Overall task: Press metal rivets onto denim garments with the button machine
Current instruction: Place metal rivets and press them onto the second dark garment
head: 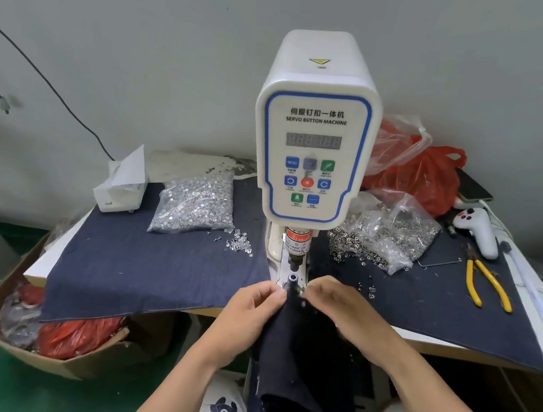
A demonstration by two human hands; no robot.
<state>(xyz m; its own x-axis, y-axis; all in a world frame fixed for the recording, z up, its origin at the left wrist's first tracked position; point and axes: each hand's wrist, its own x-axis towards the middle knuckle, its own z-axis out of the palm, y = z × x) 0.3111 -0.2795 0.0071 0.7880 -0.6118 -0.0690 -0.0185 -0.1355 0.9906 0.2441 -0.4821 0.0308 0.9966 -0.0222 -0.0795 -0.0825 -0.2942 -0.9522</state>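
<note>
Right at the front edge of the worktop (451, 347), both hands meet at the base of the button machine (313, 135). The left hand (251, 310) pinches the top edge of the dark denim garment (290, 364) between thumb and curled fingers, just beside the lower die (291, 277). The right hand (343, 308) lies knuckles-up on the other side of the fold, its fingers bent down onto the cloth; whether they pinch it or only press on it cannot be told, since the fingertips are hidden. The garment hangs from the hands down over the front edge toward the person's lap. The machine stands upright mid-worktop, with its control panel facing the camera and the punch just above the die. A dark denim cloth (159, 260) covers most of the worktop. On it, toward the back left, sits a clear bag of silver rivets (194, 202), with a few loose ones beside its right corner. Toward the back right lies another clear bag of ring-shaped metal parts (383, 241). Yellow-handled pliers (484, 285) lie near the right edge, and a red plastic bag (429, 178) sits at the back right corner.
</note>
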